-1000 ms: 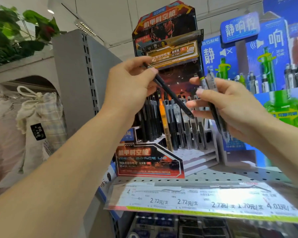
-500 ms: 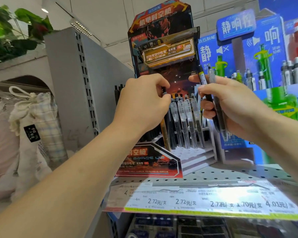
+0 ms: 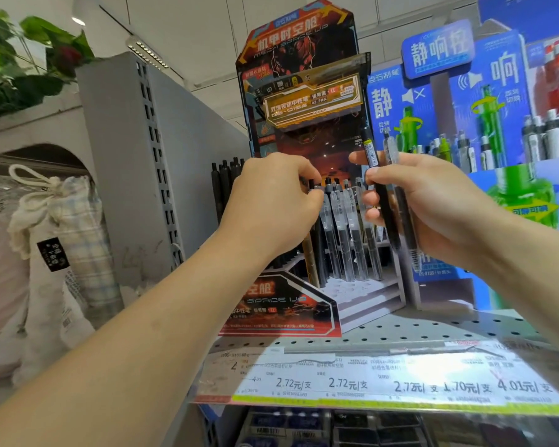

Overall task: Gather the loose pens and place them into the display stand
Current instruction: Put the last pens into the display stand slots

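Pinching the top of a slim black pen [image 3: 317, 227], left hand [image 3: 271, 208] sits knuckles-up over the left half of the dark red-and-orange cardboard display stand [image 3: 297, 91]; thumb and fingertips are closed on the pen's cap end, pen body runs straight down into the stand's tiered white slots, upright. Lower tip is hidden behind the stand's front panel, so can't tell if it's seated. Right hand [image 3: 433, 208] is held just right of the stand, level with the left, grip clenched around a small bundle of loose pens [image 3: 391, 201]: one black barrel with a yellow-and-white label near the top, plus at least one clear-bodied pen beside it, all roughly vertical, tops sticking out above the index finger. Exact count in the bundle is unclear. Inside the stand, a row of clear-barrel pens with black refills [image 3: 346, 240] stands upright between the two hands, and a cluster of black pens [image 3: 226, 175] pokes up behind the left wrist. Stand rests on a grey perforated metal shelf [image 3: 433, 330], with a strip of price tags [image 3: 384, 382] along its front edge. Blue-and-green cardboard pen display [image 3: 484, 101] sits immediately right of the stand, behind the right hand.
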{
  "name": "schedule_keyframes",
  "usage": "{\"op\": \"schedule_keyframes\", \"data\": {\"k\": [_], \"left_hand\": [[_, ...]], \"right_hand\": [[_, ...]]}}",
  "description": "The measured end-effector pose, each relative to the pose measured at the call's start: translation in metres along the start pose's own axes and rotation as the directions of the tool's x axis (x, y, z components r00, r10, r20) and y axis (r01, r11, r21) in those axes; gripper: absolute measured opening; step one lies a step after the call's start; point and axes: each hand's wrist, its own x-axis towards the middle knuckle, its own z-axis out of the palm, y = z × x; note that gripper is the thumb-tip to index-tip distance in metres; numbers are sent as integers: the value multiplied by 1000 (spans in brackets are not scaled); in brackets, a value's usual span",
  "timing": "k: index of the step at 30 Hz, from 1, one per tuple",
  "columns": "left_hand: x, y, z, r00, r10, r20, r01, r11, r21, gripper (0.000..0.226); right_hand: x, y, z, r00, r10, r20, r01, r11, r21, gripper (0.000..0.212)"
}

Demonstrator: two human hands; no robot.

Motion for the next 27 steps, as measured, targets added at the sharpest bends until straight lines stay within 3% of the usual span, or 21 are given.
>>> {"op": "schedule_keyframes", "data": {"k": [6,12,18,19,21,23,25,27], "left_hand": [[16,3,-8,984,-33,176,17,996,90,8],[33,10,-8,938,-119,327,31,964,263,24],[37,16,-12,901,-101,421,-78,918,388,34],[35,15,-14,922,-83,378,-67,928,367,35],[29,12,-22,986,-27,162,-18,962,273,30],[22,9,-29,998,-44,-43,47,996,76,27],[12,9,-31,989,-146,12,143,940,-311,21],[3,14,-29,977,-173,121,211,825,-525,18]], "right_hand": [[-2,-1,0,1000,29,11,-29,999,43,21],[-5,0,3,996,4,86,-10,998,67,25],[-4,1,3,989,-17,147,10,999,48,22],[-4,1,3,986,-20,164,15,999,33,22],[-5,1,4,982,-25,185,24,1000,7,27],[-8,3,5,982,-41,182,46,999,-21,29],[-10,6,8,979,-81,186,96,993,-70,31],[-11,9,10,972,-135,192,158,981,-112,35]]}}
